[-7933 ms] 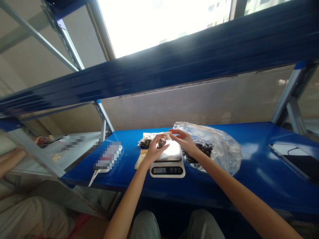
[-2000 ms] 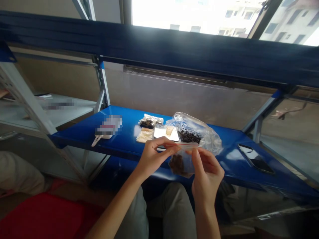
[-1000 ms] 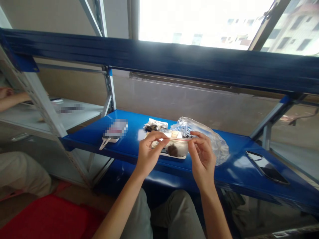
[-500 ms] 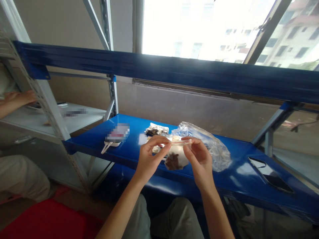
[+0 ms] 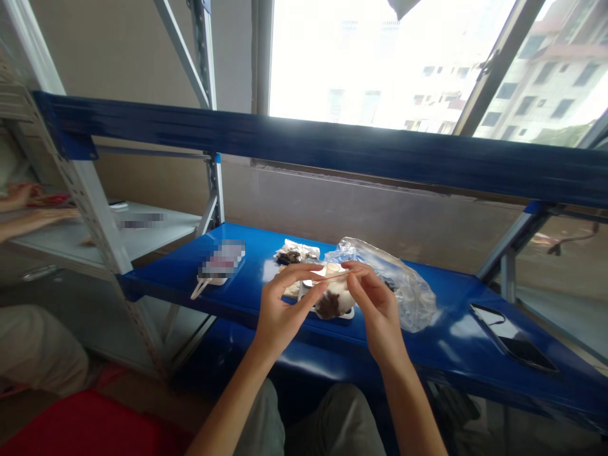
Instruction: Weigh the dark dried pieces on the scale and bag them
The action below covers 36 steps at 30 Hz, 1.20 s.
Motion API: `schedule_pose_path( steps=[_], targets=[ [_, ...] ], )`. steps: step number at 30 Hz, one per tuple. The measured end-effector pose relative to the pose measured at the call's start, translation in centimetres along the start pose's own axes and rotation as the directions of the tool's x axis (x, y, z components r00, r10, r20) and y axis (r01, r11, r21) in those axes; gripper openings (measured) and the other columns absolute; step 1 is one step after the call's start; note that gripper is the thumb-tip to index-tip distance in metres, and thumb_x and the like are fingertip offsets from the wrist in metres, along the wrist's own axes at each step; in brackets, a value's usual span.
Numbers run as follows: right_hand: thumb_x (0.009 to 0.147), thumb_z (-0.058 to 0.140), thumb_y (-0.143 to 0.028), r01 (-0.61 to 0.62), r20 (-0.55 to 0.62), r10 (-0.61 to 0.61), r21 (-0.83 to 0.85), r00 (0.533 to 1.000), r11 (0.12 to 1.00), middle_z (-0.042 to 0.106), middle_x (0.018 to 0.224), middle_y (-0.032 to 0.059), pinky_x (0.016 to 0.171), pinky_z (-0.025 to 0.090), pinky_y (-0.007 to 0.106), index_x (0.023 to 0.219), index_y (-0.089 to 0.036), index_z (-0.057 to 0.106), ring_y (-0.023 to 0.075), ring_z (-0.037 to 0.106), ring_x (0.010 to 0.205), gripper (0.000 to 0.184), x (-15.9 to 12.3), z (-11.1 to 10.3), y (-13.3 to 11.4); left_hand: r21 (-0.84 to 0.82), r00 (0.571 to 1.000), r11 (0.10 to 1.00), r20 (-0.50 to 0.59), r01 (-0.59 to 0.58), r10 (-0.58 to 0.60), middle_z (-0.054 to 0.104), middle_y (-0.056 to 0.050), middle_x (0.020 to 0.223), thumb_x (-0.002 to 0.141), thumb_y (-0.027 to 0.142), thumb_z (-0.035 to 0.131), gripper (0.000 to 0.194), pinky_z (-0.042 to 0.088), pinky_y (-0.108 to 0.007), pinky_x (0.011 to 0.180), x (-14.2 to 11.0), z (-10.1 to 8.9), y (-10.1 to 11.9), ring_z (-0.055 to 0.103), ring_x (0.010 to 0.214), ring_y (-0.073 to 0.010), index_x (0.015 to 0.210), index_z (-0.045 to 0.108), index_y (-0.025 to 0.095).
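Pinching top of small zip bag (image 5: 338,299) w/ L hand (image 5: 285,305) & R hand (image 5: 375,310), fingers (image 5: 304,273) narrow, holding its red-lined zip strip (image 5: 335,271). Bag's mid-frame over bench (image 5: 451,335), dark-brown bits (image 5: 327,306) inside. Zip seems unsealed yet, wants pressing along. Big clear bag (image 5: 411,288) just right.

The person's hands (image 5: 327,304) hide most of a small zip bag (image 5: 335,304), and the dark clumps (image 5: 329,306) inside are too small to identify. A white scale (image 5: 350,313) is mostly covered. A pixelated blur (image 5: 221,258) masks an object on the blue shelf (image 5: 451,326), and a co-worker's forearm (image 5: 28,221) is cut off by the left edge
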State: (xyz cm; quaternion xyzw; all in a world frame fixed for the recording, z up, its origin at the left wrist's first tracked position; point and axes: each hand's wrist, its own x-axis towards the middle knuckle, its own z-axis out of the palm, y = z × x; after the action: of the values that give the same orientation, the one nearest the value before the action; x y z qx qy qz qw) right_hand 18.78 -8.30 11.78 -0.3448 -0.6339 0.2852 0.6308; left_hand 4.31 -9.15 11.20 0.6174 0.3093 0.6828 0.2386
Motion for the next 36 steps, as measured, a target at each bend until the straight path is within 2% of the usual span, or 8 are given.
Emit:
schedule_pose_path(
  steps=[8, 14, 18, 22, 24, 28, 33, 36],
  targets=[
    [0.082, 0.057, -0.035, 0.048, 0.037, -0.049, 0.005, 0.998, 0.999, 0.059, 0.103, 0.0045, 0.084, 0.043, 0.034, 0.082, -0.024, 0.061, 0.0205, 0.054, 0.103, 0.013, -0.20, 0.00, 0.00, -0.023, 0.999, 1.000, -0.034, -0.022, 0.021, 0.069, -0.007, 0.095, 0.074, 0.026, 0.068, 0.007, 0.047, -0.035, 0.085, -0.16, 0.17, 0.07, 0.062, 0.094, -0.0214, 0.075, 0.070, 0.019],
    [0.082, 0.056, -0.035, 0.075, 0.051, -0.076, 0.020, 0.996, 0.997, 0.060, 0.099, 0.0053, 0.082, 0.044, 0.036, 0.082, -0.023, 0.061, 0.0218, 0.054, 0.099, 0.013, -0.51, -0.13, -0.24, -0.127, 0.999, 0.991, 0.001, 0.046, -0.046, 0.068, -0.008, 0.095, 0.074, 0.028, 0.067, 0.011, 0.049, -0.036, 0.082, -0.47, 0.29, 0.56, 0.063, 0.086, -0.0203, 0.068, 0.067, 0.018],
    [0.081, 0.056, -0.037, 0.055, 0.059, -0.060, 0.073, 0.996, 0.996, 0.063, 0.091, 0.0036, 0.081, 0.046, 0.033, 0.085, -0.023, 0.059, 0.0195, 0.057, 0.092, 0.014, -0.45, -0.17, -0.10, -0.146, 0.999, 0.988, 0.007, 0.045, -0.045, 0.068, -0.008, 0.095, 0.074, 0.026, 0.068, 0.009, 0.048, -0.035, 0.082, -0.54, 0.27, 0.62, 0.062, 0.086, -0.0197, 0.068, 0.068, 0.019],
    [0.079, 0.058, -0.041, 0.064, 0.113, -0.073, 0.081, 0.991, 0.995, 0.062, 0.089, 0.0030, 0.077, 0.046, 0.031, 0.090, -0.024, 0.061, 0.0192, 0.058, 0.088, 0.021, -0.30, -0.29, 0.07, -0.121, 1.000, 0.992, 0.006, 0.023, -0.022, 0.068, -0.008, 0.092, 0.073, 0.025, 0.068, 0.009, 0.048, -0.036, 0.083, -0.47, 0.22, 0.58, 0.062, 0.090, -0.0209, 0.067, 0.068, 0.019],
    [0.078, 0.059, -0.041, 0.075, 0.124, -0.081, 0.056, 0.989, 0.996, 0.062, 0.089, 0.0039, 0.076, 0.046, 0.031, 0.086, -0.023, 0.063, 0.0197, 0.058, 0.088, 0.021, -0.31, -0.22, -0.07, -0.097, 1.000, 0.995, 0.013, 0.010, -0.009, 0.068, -0.008, 0.091, 0.074, 0.026, 0.068, 0.011, 0.049, -0.036, 0.083, -0.44, 0.24, 0.66, 0.062, 0.091, -0.0216, 0.065, 0.067, 0.019],
    [0.076, 0.063, -0.037, 0.067, 0.077, -0.069, 0.032, 0.995, 0.997, 0.062, 0.090, 0.0044, 0.076, 0.046, 0.031, 0.074, -0.022, 0.064, 0.0198, 0.057, 0.089, 0.015, -0.32, 0.00, -0.30, -0.057, 0.999, 0.998, 0.042, -0.005, 0.008, 0.068, -0.009, 0.092, 0.074, 0.027, 0.067, 0.013, 0.050, -0.034, 0.078, -0.32, 0.26, 0.85, 0.062, 0.091, -0.0215, 0.064, 0.067, 0.019],
    [0.074, 0.065, -0.036, 0.060, 0.090, -0.059, -0.002, 0.994, 0.998, 0.062, 0.091, 0.0058, 0.076, 0.046, 0.034, 0.071, -0.022, 0.066, 0.0212, 0.058, 0.090, 0.015, -0.23, -0.09, -0.08, 0.030, 0.997, 0.998, 0.064, -0.046, 0.044, 0.067, -0.008, 0.096, 0.074, 0.027, 0.068, 0.007, 0.051, -0.033, 0.078, -0.01, -0.17, 0.64, 0.062, 0.092, -0.0214, 0.073, 0.072, 0.022],
    [0.074, 0.065, -0.037, 0.068, 0.048, -0.067, -0.019, 0.997, 0.997, 0.062, 0.087, 0.0053, 0.077, 0.045, 0.035, 0.069, -0.021, 0.066, 0.0208, 0.058, 0.088, 0.016, -0.27, -0.04, -0.03, 0.064, 0.994, 0.995, 0.083, -0.072, 0.066, 0.068, -0.007, 0.097, 0.073, 0.027, 0.069, 0.006, 0.050, -0.034, 0.080, 0.08, -0.44, 0.46, 0.062, 0.091, -0.0215, 0.074, 0.073, 0.023]
  ],
)
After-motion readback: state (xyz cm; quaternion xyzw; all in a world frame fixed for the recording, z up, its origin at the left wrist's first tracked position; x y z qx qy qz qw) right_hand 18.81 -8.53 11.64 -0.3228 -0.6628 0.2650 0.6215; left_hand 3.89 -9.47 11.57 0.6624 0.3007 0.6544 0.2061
